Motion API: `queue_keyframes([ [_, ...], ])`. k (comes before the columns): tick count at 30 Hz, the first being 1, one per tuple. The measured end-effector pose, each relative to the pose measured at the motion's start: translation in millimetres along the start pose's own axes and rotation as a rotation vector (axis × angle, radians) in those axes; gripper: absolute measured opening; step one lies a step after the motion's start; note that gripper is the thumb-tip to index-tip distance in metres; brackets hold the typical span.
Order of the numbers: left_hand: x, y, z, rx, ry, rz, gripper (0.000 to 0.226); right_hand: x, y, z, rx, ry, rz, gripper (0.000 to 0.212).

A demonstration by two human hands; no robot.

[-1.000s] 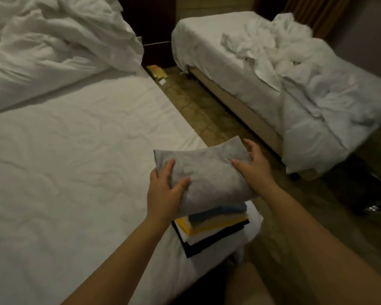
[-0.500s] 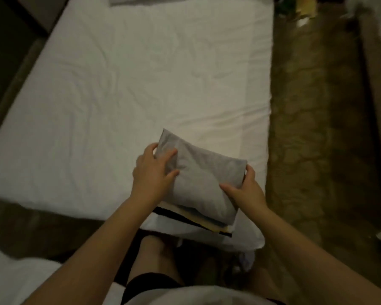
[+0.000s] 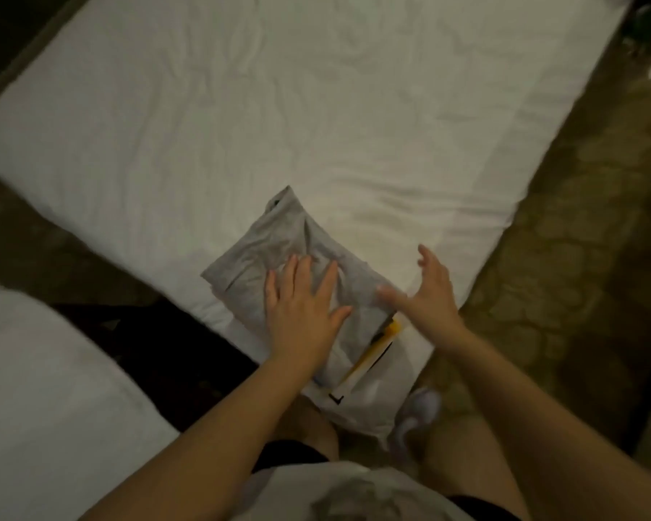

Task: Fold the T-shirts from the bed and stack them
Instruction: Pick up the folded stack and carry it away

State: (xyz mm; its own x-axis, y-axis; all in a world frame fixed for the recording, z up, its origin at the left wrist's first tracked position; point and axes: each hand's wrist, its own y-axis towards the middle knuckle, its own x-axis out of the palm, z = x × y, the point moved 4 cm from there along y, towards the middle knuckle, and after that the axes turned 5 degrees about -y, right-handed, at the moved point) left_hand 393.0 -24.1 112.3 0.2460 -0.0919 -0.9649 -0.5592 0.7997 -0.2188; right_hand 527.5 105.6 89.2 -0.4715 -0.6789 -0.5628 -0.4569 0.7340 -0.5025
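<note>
Grey T-shirt (image 3: pixel 279 242), folded, tops the stack (image 3: pixel 382 338) on the bed (image 3: pixel 316 107), lower centre of the frame. Left hand (image 3: pixel 301 306) presses it flat, fingers spread. Right hand (image 3: pixel 425 291) hovers beside it, fingers splayed. No unfolded shirts show, so the task looks nearly finished.

We record one bed (image 3: pixel 316 107), its white surface wrinkled. A stack of folded T-shirts (image 3: pixel 369 355) lies directly on it at the near corner. A grey T-shirt (image 3: pixel 275 238) is uppermost, with yellow and black edges showing beneath.
</note>
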Motion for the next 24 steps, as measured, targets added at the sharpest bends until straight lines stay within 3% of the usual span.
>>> queue_keyframes([
  [3, 0.6, -10.8, -21.6, -0.093, -0.006, 0.003, 0.059, 14.2, 41.8, -19.5, -0.135, -0.168, -0.380, 0.123],
  [6, 0.0, -21.1, -22.4, -0.347, -0.064, 0.039, 0.049, 53.0, 71.7, -30.8, -0.240, -0.367, -0.706, 0.129],
  [9, 10.8, -31.8, -10.1, -0.707, -0.210, 0.105, 0.040, 91.7, 78.8, -35.8, -0.222, -0.338, -0.959, 0.144],
  [11, 15.7, -32.5, -3.3, -0.843, -0.315, 0.232, 0.031, 107.2, 72.4, -31.5, -0.205, -0.259, -1.064, 0.144],
  [13, 18.9, -32.8, -6.9, -0.895, -0.373, 0.341, 0.031, 116.7, 67.8, -20.1, -0.154, -0.164, -1.105, 0.137],
  [16, 16.3, -44.9, -19.0, -0.950, -0.433, 0.547, 0.050, 129.8, 68.7, -3.4, -0.139, -0.125, -1.112, 0.147],
  [18, 13.1, -63.8, -27.6, -1.107, -0.413, 0.610, 0.068, 140.7, 68.7, 1.7, -0.186, -0.123, -1.094, 0.146],
  [20, 11.9, -81.6, -40.8, -1.263, -0.393, 0.575, 0.085, 139.0, 58.7, -9.7, -0.222, -0.174, -1.039, 0.148],
  [24, 29.7, -98.6, -64.5, -1.359, -0.755, 0.420, 0.112, 143.9, 47.0, -20.2, -0.241, -0.234, -0.989, 0.138],
])
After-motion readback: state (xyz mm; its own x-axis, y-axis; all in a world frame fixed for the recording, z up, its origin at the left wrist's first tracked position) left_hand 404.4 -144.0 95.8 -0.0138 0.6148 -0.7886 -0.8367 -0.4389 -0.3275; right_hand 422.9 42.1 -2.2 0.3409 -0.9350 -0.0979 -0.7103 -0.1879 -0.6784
